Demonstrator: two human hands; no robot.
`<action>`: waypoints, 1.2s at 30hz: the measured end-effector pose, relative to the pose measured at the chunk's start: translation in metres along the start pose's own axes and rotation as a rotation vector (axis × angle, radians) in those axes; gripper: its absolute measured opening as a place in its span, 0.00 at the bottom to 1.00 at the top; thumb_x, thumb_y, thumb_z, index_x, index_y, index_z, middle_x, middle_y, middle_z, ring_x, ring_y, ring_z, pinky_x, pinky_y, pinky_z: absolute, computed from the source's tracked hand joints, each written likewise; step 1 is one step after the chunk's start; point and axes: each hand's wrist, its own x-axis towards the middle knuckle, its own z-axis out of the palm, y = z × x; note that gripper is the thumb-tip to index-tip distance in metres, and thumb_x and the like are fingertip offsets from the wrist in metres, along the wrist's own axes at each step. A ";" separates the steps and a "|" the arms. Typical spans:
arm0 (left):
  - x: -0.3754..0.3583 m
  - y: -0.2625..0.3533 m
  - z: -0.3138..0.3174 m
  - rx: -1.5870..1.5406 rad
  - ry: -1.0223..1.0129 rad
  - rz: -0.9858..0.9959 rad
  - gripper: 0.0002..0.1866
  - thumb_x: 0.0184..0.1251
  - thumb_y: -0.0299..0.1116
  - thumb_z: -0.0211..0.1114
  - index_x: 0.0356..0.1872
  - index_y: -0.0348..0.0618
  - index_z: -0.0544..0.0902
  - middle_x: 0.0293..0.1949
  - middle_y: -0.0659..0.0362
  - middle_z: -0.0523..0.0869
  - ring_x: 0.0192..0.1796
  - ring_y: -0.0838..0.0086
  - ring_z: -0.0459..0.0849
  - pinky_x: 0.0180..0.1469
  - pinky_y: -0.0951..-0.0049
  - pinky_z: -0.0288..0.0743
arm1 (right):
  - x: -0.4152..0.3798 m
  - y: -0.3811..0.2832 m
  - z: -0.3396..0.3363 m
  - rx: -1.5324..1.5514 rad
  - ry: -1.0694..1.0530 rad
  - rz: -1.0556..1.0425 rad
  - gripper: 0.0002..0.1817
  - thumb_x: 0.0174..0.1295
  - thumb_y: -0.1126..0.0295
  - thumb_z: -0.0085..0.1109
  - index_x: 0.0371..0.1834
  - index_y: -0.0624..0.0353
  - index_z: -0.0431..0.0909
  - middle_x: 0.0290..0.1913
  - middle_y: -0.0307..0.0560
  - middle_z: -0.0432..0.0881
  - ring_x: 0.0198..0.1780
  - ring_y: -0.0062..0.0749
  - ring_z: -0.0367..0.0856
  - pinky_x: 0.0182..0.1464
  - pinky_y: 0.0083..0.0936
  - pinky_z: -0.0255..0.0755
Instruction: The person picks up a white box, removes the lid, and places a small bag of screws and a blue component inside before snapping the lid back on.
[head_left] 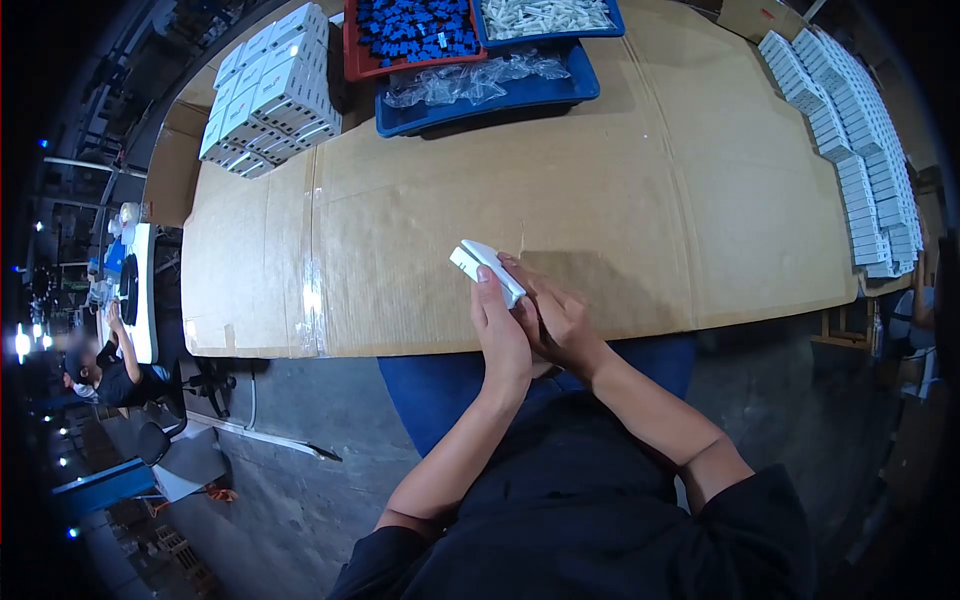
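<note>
A small white box (483, 262) is held in front of my body, tilted, just over the near part of the cardboard-covered table (470, 190). My left hand (501, 328) is closed around its near end, with the thumb lying along the top. On the other side, my right hand (560, 312) grips the same box, its fingers bent over the edge and partly hidden behind it. Small dark marks show on the box's far left end, and a dark line runs along its upper side.
White boxes (272, 95) are stacked at the back left, with more rows (850, 140) along the right edge. A red tray (352, 50) of blue pieces, a blue tray (590, 85) with clear plastic bags and another blue tray (550, 38) of white pieces stand behind. A person (125, 375) sits far left.
</note>
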 end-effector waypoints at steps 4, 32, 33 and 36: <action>-0.007 0.009 0.005 -0.003 -0.015 -0.036 0.26 0.84 0.62 0.51 0.49 0.48 0.76 0.29 0.73 0.73 0.24 0.92 0.68 0.21 0.88 0.60 | -0.003 0.002 -0.003 -0.012 -0.019 0.000 0.20 0.69 0.78 0.56 0.63 0.76 0.78 0.61 0.63 0.86 0.58 0.53 0.89 0.58 0.38 0.86; 0.004 -0.003 -0.022 -0.068 -0.055 -0.001 0.28 0.84 0.60 0.51 0.60 0.44 0.75 0.41 0.65 0.79 0.34 0.87 0.78 0.33 0.85 0.74 | -0.007 0.003 0.009 0.072 -0.091 -0.002 0.22 0.76 0.73 0.51 0.69 0.75 0.73 0.68 0.62 0.81 0.66 0.55 0.84 0.64 0.40 0.81; 0.010 -0.003 -0.025 -0.077 -0.083 0.032 0.28 0.84 0.58 0.51 0.65 0.43 0.74 0.46 0.62 0.81 0.39 0.84 0.81 0.40 0.82 0.80 | -0.001 0.000 0.005 0.157 -0.113 0.029 0.23 0.77 0.72 0.50 0.70 0.74 0.73 0.70 0.62 0.79 0.69 0.55 0.80 0.67 0.40 0.78; 0.018 0.004 -0.028 -0.010 -0.177 0.245 0.32 0.87 0.49 0.46 0.81 0.41 0.59 0.69 0.48 0.72 0.74 0.64 0.69 0.77 0.60 0.62 | 0.016 -0.012 -0.009 0.337 -0.131 0.140 0.23 0.79 0.69 0.49 0.72 0.70 0.72 0.74 0.61 0.75 0.76 0.52 0.74 0.74 0.41 0.70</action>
